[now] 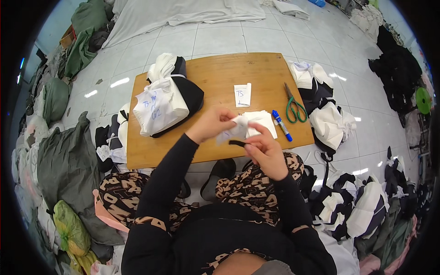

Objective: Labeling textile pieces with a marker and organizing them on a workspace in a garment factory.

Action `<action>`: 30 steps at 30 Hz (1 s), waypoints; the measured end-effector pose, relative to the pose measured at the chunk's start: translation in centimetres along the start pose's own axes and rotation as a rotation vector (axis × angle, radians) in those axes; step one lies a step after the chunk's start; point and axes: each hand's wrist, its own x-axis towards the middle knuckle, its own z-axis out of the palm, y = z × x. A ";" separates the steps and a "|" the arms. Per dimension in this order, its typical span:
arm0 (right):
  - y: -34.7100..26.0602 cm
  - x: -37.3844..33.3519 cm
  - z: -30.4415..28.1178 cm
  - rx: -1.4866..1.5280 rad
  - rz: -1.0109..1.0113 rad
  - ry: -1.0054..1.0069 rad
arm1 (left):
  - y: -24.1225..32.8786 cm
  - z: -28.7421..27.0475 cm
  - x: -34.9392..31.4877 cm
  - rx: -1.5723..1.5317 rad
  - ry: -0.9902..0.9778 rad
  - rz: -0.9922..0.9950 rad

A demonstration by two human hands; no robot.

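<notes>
My left hand [211, 124] and my right hand [265, 153] meet above the front edge of a low wooden table [220, 78]. Together they pinch a small white paper slip [233, 131]. A thin black strip [237, 143] shows under the slip by my right fingers. Just behind them lies a small stack of white slips [263, 120]. One more white slip with blue writing [242, 95] rests mid-table. A tied bundle of white and black cloth [166, 101], marked in blue, sits on the table's left part.
A blue marker [281, 125] and green-handled scissors [294, 105] lie at the table's right. White and black cloth bundles [326, 110] are stacked on the tiled floor to the right, with green and grey sacks [64, 160] to the left. A white sheet [183, 13] lies beyond.
</notes>
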 end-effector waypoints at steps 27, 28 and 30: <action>3.1 0.2 2.4 -0.363 -0.222 0.213 | 1.2 6.1 -6.0 -0.767 0.568 0.206; 3.0 0.0 2.1 -0.223 -0.120 0.221 | 2.4 4.2 -6.0 -0.992 0.670 0.308; 3.4 -0.8 0.2 -0.242 -0.141 0.137 | 1.2 -2.6 -7.0 -0.986 0.848 0.383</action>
